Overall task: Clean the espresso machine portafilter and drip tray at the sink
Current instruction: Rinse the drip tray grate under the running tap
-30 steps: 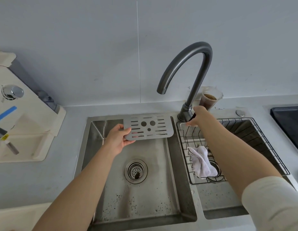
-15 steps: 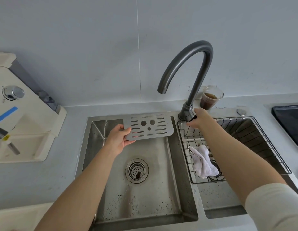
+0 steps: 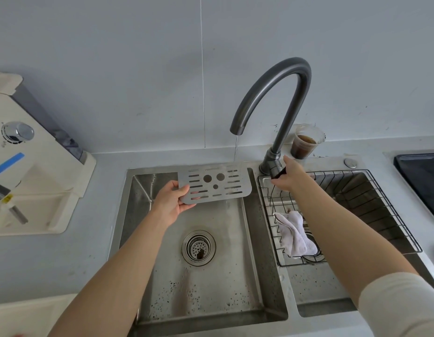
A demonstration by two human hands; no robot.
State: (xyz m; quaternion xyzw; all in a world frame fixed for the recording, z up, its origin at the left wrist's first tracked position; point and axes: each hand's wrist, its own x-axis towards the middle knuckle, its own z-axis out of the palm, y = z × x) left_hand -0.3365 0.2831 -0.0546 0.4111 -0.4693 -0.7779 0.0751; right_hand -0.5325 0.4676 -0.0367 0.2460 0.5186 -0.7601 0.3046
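My left hand (image 3: 171, 204) grips the left end of the flat metal drip tray grate (image 3: 214, 183), slotted and with three round holes, and holds it level over the back of the left sink basin (image 3: 211, 283). A thin stream of water (image 3: 235, 149) falls from the dark curved faucet (image 3: 281, 93) onto the grate's far right part. My right hand (image 3: 287, 177) grips the black faucet lever (image 3: 278, 172) at the faucet's base. No portafilter is in sight.
A cream espresso machine (image 3: 33, 171) stands on the counter at left. A wire rack (image 3: 344, 215) in the right basin holds a crumpled white cloth (image 3: 295, 233). A plastic cup of coffee (image 3: 306, 142) sits behind the faucet, a black cooktop (image 3: 422, 181) at far right. Coffee grounds speckle the left basin around the drain (image 3: 199, 248).
Water now runs from the faucet onto the grate; earlier none flowed. My right hand stayed on the lever at the faucet base, and the left hand kept the grate in place.
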